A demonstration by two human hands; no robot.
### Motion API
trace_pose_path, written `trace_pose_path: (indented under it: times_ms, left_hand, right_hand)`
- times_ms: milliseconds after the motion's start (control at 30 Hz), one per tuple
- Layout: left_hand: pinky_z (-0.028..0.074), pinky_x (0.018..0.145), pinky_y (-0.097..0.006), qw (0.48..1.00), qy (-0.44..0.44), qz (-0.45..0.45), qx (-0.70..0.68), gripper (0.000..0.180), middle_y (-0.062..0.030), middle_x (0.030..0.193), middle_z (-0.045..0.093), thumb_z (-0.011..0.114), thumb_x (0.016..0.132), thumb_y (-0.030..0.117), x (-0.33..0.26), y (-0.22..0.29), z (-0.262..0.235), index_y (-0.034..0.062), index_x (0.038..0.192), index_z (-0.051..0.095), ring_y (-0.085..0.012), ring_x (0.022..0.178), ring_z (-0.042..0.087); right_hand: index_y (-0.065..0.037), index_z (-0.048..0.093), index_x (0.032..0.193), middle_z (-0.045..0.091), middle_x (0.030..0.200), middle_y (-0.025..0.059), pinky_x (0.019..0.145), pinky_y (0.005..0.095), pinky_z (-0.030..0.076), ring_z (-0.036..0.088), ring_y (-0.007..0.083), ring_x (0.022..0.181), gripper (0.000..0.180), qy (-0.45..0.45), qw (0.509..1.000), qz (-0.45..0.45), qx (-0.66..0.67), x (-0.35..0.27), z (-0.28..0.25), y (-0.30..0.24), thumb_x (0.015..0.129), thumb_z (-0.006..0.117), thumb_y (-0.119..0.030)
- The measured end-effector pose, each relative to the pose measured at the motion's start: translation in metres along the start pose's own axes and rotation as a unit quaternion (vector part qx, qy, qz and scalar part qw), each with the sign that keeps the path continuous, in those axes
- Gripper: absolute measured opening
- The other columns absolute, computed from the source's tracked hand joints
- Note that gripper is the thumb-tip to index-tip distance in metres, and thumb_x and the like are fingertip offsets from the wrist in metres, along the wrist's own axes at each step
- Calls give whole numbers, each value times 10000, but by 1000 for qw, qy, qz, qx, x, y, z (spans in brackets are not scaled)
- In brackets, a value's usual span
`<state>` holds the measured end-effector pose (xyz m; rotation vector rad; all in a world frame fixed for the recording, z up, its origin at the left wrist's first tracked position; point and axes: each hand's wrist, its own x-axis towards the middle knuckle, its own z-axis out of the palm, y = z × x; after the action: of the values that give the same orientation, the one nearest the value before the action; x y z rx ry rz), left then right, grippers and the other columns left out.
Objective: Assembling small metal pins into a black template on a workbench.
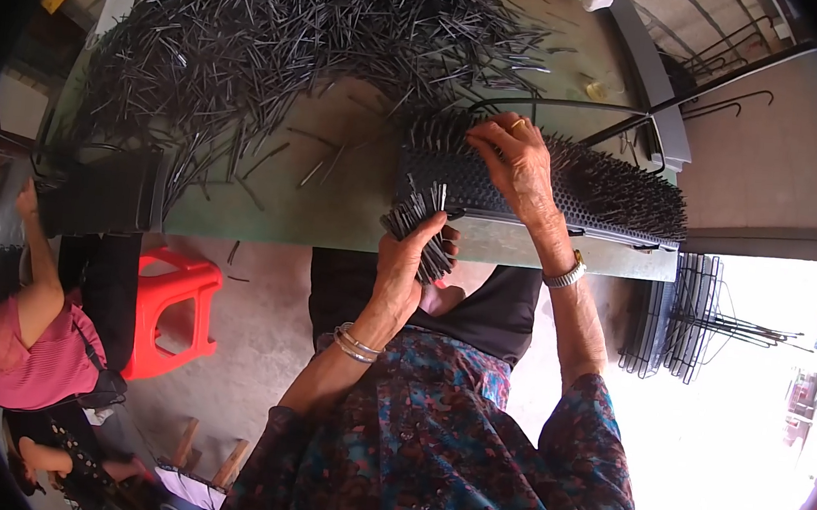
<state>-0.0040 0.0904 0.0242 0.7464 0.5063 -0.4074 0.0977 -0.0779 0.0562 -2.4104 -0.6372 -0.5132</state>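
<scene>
My left hand (pixel 402 266) is closed around a bundle of thin dark sticks (pixel 419 207), their ends sticking up past the thumb. It hangs by the table's front edge. Further right, my right hand (pixel 521 166) is over a long dark block (pixel 468 181) whose top is covered in small holes. Its thumb and fingertips are pinched together at the block's far rows; anything between them is too small to make out. Sticks stand upright (pixel 628 189) in many holes, densely along the right part and the far side. The near left holes show no sticks.
A large heap of loose dark sticks (pixel 292 31) covers the far left of the greenish table (pixel 496 250). A black wire frame (pixel 548 100) arches behind the block. A red stool (pixel 175 308) stands at lower left, near another person in pink (pixel 40 359). Wire racks (pixel 690 318) are at right.
</scene>
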Motion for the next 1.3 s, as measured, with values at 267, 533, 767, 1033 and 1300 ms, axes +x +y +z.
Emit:
trace_pose_path:
  times_ms: [267,533,767,1033,1300]
  left_hand:
    - [502,461,-277,1000,11,4,16,198,-86,693,657,727,834,181,-4,2,6,1,873,653,-162,552,631]
    - [451,387,-254,1000,-11,5,23,243,-91,693,663,736,826,219,-3,-3,4,14,928,654,-161,531,634]
    - [441,389,-238,999,-15,9,26,275,-96,722,676,719,839,238,-6,-5,8,21,997,656,-154,551,644]
    - [501,476,-264,999,-7,-11,29,283,-109,823,700,725,838,213,-4,-4,11,13,1026,654,-182,675,686]
    - [550,537,-306,998,25,-38,-45,287,-140,854,701,732,839,188,3,-10,8,5,1036,631,-236,723,700]
  right_hand:
    - [-118,725,1010,623,948,61,763,359,482,585,269,897,189,31,983,47,-172,-3,0,-11,836,701,-188]
    - [23,660,1041,676,824,82,679,275,501,621,102,771,229,-172,900,245,318,-34,-9,-35,892,660,-151]
    - [48,646,1001,680,803,84,662,260,516,642,119,730,177,-174,871,291,355,-39,-14,-33,892,626,-90]
    - [46,638,980,684,775,86,669,261,536,668,133,731,146,-175,859,304,373,-38,-22,-33,907,603,-76]
    - [28,612,998,702,827,82,677,231,505,669,111,782,112,44,939,267,213,-19,-36,-27,934,585,-60]
